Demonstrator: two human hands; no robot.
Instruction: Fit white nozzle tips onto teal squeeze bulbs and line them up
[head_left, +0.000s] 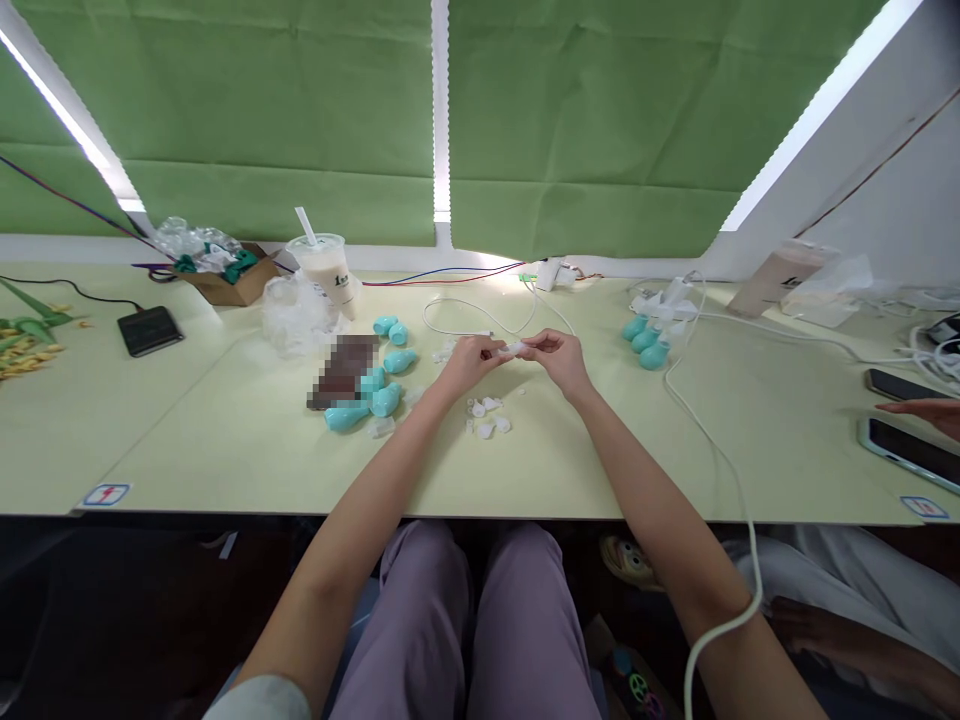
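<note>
Above the middle of the table, my left hand [474,362] and my right hand [556,361] pinch a small white plastic piece [513,349] between them. Its exact shape is partly covered by my fingers. Just below lie several loose small white plastic parts [485,431], and a few clear pieces [444,352] sit beside my left hand. Several turquoise bulbs [386,400] are spread to the left of my left arm. Right of my right hand, three turquoise bulbs [646,342] with white tops lie close together.
A blurred dark rectangle [346,368] lies by the bulbs. Behind it stand a drink cup [330,270], a plastic bag [291,315] and a cardboard box [232,288]. A white cable [720,450] crosses my right arm. Another person's hand [930,412] is near phones [911,450] at far right.
</note>
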